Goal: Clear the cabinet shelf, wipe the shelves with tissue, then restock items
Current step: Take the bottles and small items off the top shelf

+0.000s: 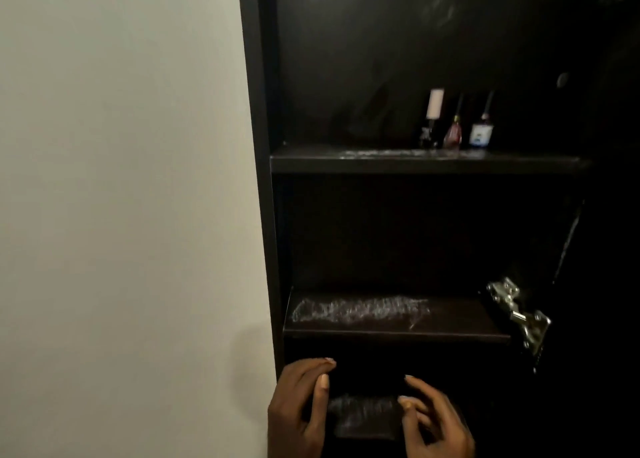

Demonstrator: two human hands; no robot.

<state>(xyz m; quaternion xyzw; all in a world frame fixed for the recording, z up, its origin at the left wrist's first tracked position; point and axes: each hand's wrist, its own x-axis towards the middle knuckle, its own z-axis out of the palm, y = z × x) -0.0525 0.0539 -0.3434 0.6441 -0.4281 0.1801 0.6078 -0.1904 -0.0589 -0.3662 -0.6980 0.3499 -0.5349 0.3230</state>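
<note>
A tall black cabinet (263,187) stands open against a pale wall. Its upper shelf (398,161) carries three small bottles: one with a white cap (433,118), a reddish one (453,133) and one with a white label (481,133). The middle shelf (450,322) is bare, with whitish smear marks on its left half. The lowest shelf (363,419) also shows smears. My left hand (298,409) and my right hand (433,419) hover in front of that lowest shelf, fingers loosely spread, holding nothing. No tissue is in sight.
A metal door hinge (519,315) juts out at the cabinet's right side, level with the middle shelf. The plain wall (121,197) fills the left half of the view. The cabinet's right part is too dark to make out.
</note>
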